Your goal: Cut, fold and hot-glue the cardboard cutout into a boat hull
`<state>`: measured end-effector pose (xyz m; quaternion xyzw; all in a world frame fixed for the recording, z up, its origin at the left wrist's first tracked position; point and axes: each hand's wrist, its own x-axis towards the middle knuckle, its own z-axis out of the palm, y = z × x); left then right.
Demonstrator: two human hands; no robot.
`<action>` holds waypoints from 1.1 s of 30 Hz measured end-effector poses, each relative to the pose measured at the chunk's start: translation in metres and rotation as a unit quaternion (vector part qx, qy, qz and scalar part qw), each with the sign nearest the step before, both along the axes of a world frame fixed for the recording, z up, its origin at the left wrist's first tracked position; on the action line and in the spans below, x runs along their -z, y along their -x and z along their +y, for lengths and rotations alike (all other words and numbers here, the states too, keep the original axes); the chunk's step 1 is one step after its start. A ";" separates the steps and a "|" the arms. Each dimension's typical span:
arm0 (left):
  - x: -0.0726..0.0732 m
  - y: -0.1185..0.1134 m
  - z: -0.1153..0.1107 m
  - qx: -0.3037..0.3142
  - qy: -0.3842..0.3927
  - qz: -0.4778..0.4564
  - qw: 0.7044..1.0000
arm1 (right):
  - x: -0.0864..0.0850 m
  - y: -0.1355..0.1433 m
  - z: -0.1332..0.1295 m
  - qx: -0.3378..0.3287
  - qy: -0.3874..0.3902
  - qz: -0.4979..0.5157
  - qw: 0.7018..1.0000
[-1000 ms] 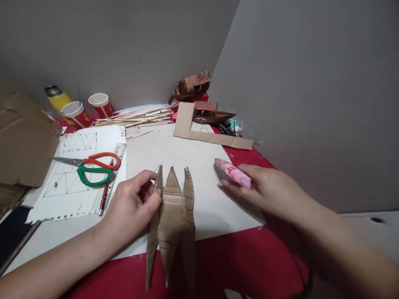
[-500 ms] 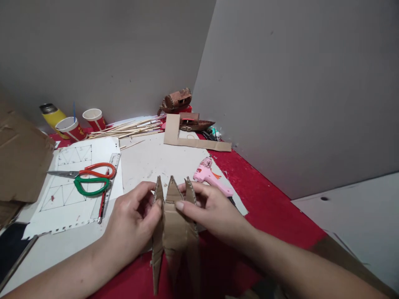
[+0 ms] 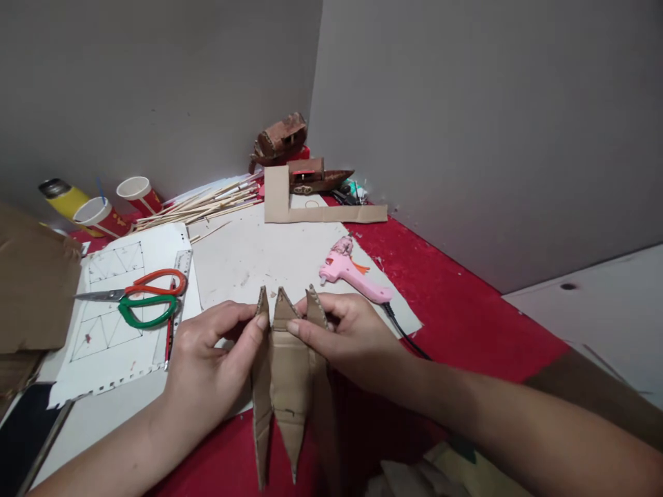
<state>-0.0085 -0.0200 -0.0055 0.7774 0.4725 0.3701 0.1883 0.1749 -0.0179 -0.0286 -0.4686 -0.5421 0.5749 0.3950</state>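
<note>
Cardboard piece (image 3: pixel 291 369) sits pinched between left fingers (image 3: pixel 253 339) and right fingers (image 3: pixel 311 334)

Left of the pink plastic glue gun (image 3: pixel 352 274), the white sheet (image 3: pixel 235 259) is lying open; brown pointed cardboard strips (image 3: pixel 291 366) are blocking its near side, tan L-shaped cardboard (image 3: pixel 290 212) its far.

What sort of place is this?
Probably a craft workspace: there's a pink hot-glue gun, orange-and-green-handled scissors and a cut cardboard shape with pointed ends.
</note>
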 end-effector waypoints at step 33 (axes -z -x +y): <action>0.011 -0.002 -0.002 0.007 0.045 0.033 0.998 | 0.012 -0.008 0.000 -0.003 -0.128 -0.130 0.983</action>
